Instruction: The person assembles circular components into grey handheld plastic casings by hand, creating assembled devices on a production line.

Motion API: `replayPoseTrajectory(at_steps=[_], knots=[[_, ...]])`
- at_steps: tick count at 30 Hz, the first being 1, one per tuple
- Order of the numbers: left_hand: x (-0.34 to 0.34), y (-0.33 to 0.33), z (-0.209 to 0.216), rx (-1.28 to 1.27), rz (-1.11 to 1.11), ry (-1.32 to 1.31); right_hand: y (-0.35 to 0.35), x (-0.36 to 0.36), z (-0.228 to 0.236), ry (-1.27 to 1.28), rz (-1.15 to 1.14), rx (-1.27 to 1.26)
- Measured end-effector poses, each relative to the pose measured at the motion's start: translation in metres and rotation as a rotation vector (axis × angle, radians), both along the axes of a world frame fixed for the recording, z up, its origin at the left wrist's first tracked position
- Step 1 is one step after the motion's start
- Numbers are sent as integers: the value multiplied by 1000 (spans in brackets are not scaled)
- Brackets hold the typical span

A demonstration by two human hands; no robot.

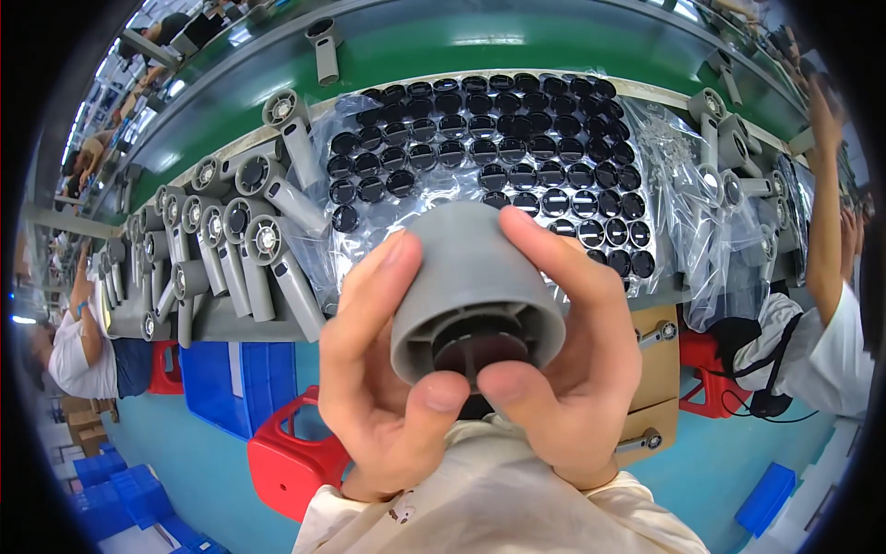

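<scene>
Close in front of me, both hands hold a grey handheld blower housing [471, 245], with its round open end tilted toward me. My left hand [392, 360] wraps the left side, fingers on top and thumb at the lower rim. My right hand [577, 351] grips the right side the same way. Both thumbs press against a round black cap [480, 346] inside the opening. The housing's handle is hidden from view. Beyond my hands, rows of round black caps [482, 150] lie on clear plastic on the bench.
Several grey housings with handles [286, 268] crowd the bench at left, and more [738, 152] stand at right beside crumpled clear plastic [678, 185]. A green conveyor belt [406, 51] runs behind. Below are a red stool [291, 452], a blue bin [240, 379] and cardboard boxes [651, 420]. Other people sit at both sides.
</scene>
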State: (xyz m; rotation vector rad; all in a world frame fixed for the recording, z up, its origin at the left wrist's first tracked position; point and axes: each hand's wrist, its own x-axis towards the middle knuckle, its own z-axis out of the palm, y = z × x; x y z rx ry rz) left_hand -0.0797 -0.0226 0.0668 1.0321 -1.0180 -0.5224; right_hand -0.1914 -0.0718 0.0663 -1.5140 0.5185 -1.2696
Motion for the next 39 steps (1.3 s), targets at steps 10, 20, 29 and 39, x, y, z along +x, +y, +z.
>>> replayPoseTrajectory(at_steps=[10,20,29,39], knots=[[-5,-15,-19,-16,34,-71,-6,-1,-13,64,-75,-70],[-2,-15,-30,-19,80,-169,-8,-3,-15,60,109,247],[-7,-30,-22,-390,-282,48,-2,9,-15,-213,-119,-129],[-4,-43,-33,-470,-8,-65,-12,19,-20,-162,-212,-295]])
